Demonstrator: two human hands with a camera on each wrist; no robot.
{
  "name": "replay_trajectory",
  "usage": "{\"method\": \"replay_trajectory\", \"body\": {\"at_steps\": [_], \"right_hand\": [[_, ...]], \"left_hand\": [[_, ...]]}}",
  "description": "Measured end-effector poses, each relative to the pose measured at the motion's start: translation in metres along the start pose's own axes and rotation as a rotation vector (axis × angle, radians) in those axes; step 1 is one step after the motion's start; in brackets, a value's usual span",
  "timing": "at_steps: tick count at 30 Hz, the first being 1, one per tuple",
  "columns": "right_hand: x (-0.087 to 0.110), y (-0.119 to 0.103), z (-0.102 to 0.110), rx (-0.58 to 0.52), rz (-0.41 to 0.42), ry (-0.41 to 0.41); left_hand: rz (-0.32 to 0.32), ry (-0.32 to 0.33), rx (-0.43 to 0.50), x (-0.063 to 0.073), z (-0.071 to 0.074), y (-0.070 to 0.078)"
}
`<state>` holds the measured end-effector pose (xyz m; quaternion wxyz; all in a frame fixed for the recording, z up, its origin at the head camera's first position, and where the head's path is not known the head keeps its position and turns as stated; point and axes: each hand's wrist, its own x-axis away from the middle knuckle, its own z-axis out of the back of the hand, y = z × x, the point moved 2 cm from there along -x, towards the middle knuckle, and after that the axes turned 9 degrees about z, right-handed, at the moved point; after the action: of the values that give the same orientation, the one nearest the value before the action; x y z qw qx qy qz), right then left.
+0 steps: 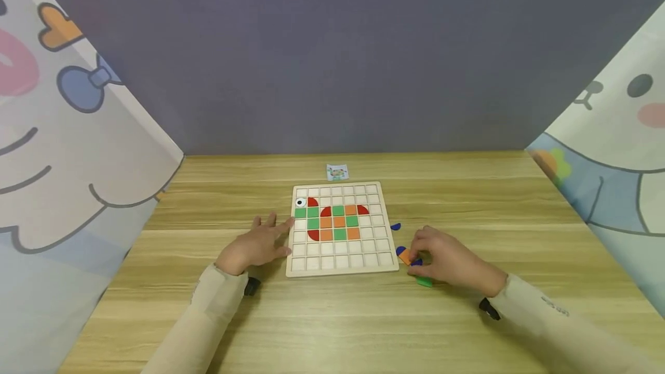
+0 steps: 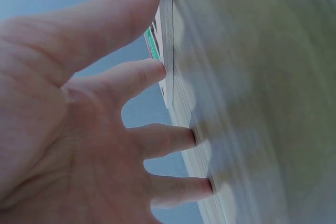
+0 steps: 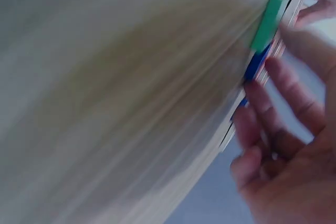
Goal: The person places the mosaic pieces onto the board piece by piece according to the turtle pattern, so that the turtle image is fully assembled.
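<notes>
A wooden grid board [image 1: 342, 270] lies on the table with red, green and orange pieces and an eye tile [image 1: 301, 202] set in its cells. My left hand [image 1: 258, 245] spreads its fingers at the board's left side; thumb and index fingertip are right at its edge, seen too in the left wrist view. Right of the board, my right hand [image 1: 444, 258] bends over loose pieces, thumb and fingers on either side of a blue piece [image 3: 257, 65]. I cannot tell whether they pinch it. Close by lie an orange piece [image 1: 404, 257], a green piece [image 1: 424, 281] and another blue piece [image 1: 400, 250].
A small picture card [image 1: 337, 172] lies behind the board. One curved blue piece [image 1: 396, 227] sits apart near the board's right edge. The wooden table [image 1: 332, 328] meets a grey wall [image 1: 332, 62] at the back, with cartoon-printed cloth [image 1: 130, 149] at both sides.
</notes>
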<state>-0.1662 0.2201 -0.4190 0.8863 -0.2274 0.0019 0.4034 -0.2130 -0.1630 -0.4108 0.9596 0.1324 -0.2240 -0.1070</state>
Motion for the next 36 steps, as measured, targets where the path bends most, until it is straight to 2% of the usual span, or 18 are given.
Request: {"method": "replay_trajectory", "body": {"at_steps": [5, 9, 17, 20, 23, 25, 28, 33, 36], "right_hand": [[-0.006, -0.003, -0.002, 0.046, -0.069, 0.018], [-0.010, -0.005, -0.002, 0.075, -0.088, 0.006], [-0.017, -0.004, 0.002, 0.070, -0.140, 0.015], [-0.021, 0.000, 0.008, 0.061, -0.099, 0.073], [-0.031, 0.002, 0.012, 0.048, -0.001, 0.135], [-0.040, 0.003, 0.013, 0.025, 0.061, 0.142], [-0.056, 0.005, 0.009, 0.005, 0.106, 0.103], [-0.083, 0.011, 0.000, -0.021, 0.085, 0.013], [-0.095, 0.014, -0.003, -0.031, 0.086, -0.004]], "left_hand": [[-0.003, -0.003, 0.003, 0.000, 0.000, -0.002], [0.003, -0.008, 0.004, 0.001, 0.001, 0.000], [0.008, -0.001, -0.004, 0.001, 0.002, 0.002], [0.012, -0.004, -0.005, 0.001, 0.001, 0.002], [0.018, -0.004, -0.005, 0.001, 0.002, 0.001], [0.021, -0.002, -0.008, 0.001, 0.002, 0.001], [0.020, -0.001, -0.014, 0.001, 0.003, 0.002], [0.020, -0.006, -0.021, 0.001, 0.002, 0.002], [0.016, -0.007, -0.021, 0.001, 0.002, 0.003]]}}
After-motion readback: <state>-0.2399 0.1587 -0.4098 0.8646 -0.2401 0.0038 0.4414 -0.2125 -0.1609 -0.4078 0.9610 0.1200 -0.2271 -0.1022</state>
